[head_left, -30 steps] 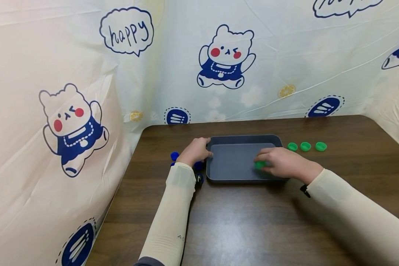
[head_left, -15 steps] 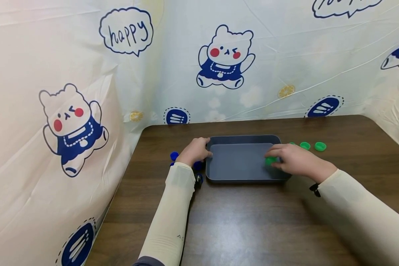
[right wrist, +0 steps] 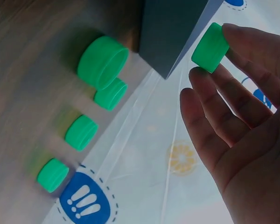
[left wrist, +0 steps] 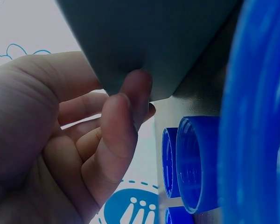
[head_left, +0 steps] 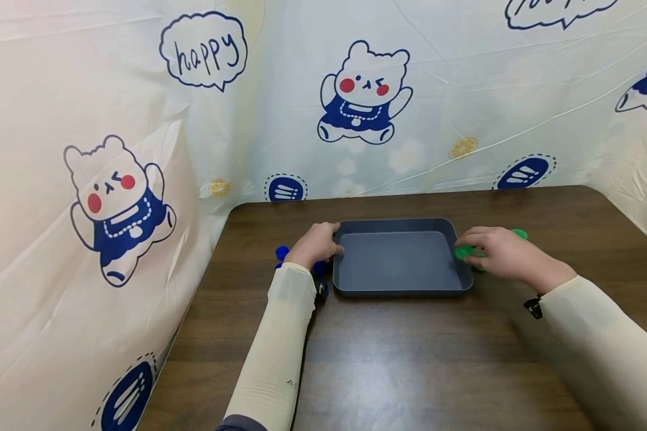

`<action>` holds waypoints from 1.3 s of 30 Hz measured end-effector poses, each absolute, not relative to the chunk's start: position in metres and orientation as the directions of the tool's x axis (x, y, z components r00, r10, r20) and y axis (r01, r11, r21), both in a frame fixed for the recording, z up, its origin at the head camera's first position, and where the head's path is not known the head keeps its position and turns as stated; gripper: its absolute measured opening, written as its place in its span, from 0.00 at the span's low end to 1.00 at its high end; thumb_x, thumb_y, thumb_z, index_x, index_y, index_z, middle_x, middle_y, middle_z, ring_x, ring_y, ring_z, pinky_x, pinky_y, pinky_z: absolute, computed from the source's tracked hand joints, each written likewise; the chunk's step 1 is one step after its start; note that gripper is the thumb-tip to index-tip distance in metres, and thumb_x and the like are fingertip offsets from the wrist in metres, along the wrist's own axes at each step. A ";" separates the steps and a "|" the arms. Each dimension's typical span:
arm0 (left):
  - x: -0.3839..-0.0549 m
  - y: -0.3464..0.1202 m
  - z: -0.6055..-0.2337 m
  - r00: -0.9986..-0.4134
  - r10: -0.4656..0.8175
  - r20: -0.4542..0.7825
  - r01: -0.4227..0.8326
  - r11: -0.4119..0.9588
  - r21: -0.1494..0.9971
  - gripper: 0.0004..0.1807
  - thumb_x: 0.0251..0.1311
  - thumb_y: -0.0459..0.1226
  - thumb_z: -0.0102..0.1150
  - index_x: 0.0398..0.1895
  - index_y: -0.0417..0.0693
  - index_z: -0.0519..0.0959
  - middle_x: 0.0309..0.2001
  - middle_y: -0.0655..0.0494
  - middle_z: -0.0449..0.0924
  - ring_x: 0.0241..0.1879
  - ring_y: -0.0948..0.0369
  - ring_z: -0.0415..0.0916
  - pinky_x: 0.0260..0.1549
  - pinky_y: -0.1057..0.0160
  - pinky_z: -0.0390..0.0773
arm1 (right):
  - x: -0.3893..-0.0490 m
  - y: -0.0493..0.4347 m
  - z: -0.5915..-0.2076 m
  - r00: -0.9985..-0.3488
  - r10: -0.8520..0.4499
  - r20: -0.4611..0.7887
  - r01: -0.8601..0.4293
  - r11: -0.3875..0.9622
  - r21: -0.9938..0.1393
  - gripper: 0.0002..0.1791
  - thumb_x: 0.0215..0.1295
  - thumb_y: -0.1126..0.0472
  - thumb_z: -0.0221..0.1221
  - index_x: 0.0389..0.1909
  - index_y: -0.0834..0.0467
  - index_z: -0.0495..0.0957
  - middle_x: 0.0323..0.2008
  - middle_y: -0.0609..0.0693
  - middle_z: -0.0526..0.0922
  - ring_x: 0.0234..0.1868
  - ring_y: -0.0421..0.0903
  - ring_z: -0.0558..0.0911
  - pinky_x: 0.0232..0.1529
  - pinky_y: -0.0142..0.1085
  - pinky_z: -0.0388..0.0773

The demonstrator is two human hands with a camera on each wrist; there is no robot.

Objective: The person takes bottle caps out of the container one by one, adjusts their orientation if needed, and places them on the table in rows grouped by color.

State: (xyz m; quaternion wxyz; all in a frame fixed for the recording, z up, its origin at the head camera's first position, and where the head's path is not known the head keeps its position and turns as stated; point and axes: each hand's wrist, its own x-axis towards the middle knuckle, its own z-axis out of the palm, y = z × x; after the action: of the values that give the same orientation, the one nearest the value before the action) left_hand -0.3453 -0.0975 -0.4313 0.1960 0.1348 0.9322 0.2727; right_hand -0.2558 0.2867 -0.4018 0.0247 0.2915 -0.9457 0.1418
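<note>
A grey rectangular tray lies on the brown table. My left hand grips the tray's left side; in the left wrist view the fingers touch the tray's outer wall. My right hand is just past the tray's right edge. It pinches a green bottle cap between thumb and fingertips, raised off the table. Several blue bottle caps stand beside and below my left hand, partly hidden by it in the head view.
Several more green caps stand on the table to the tray's right, mostly behind my right hand in the head view. A printed curtain hangs along the table's back and left.
My right hand has moved rightward with the green cap, from over the tray to beyond its right edge, now covering most of the standing green caps. My left hand stays at the tray.
</note>
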 end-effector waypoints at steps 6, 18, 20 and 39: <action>-0.344 -0.098 -0.431 -0.887 0.358 -0.292 0.144 0.814 0.563 0.39 0.63 0.38 0.63 0.76 0.49 0.57 0.56 0.48 0.76 0.23 0.55 0.79 0.27 0.61 0.79 | -0.256 0.294 -0.404 -0.840 -0.531 0.115 -0.542 0.802 -0.253 0.19 0.56 0.65 0.69 0.50 0.60 0.82 0.50 0.58 0.81 0.49 0.58 0.81 0.45 0.52 0.78; -0.344 -0.098 -0.429 -0.884 0.360 -0.299 0.139 0.812 0.567 0.39 0.63 0.37 0.63 0.76 0.49 0.57 0.51 0.49 0.78 0.23 0.55 0.79 0.27 0.61 0.79 | -0.258 0.308 -0.407 -0.863 -0.495 0.096 -0.501 0.821 -0.273 0.19 0.58 0.66 0.67 0.51 0.61 0.82 0.50 0.57 0.80 0.49 0.58 0.80 0.47 0.55 0.76; -0.343 -0.098 -0.429 -0.885 0.361 -0.296 0.142 0.812 0.567 0.39 0.63 0.37 0.63 0.76 0.49 0.57 0.51 0.50 0.78 0.23 0.55 0.79 0.27 0.61 0.79 | -0.257 0.310 -0.408 -0.869 -0.485 0.098 -0.492 0.825 -0.278 0.19 0.58 0.66 0.68 0.51 0.61 0.82 0.50 0.57 0.81 0.48 0.57 0.81 0.46 0.55 0.77; -0.341 -0.097 -0.428 -0.889 0.354 -0.291 0.140 0.815 0.562 0.39 0.63 0.37 0.63 0.76 0.49 0.57 0.58 0.48 0.75 0.24 0.56 0.79 0.29 0.61 0.79 | -0.254 0.329 -0.412 -0.900 -0.429 0.077 -0.432 0.856 -0.284 0.17 0.57 0.67 0.67 0.49 0.59 0.83 0.51 0.62 0.80 0.51 0.61 0.79 0.48 0.58 0.75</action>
State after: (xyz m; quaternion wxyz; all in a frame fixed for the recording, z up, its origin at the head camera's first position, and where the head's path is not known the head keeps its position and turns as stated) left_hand -0.3413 -0.0974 -0.4281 0.1951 0.1325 0.9324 0.2738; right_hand -0.2537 0.3287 -0.4118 0.0054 0.2233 -0.9633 0.1489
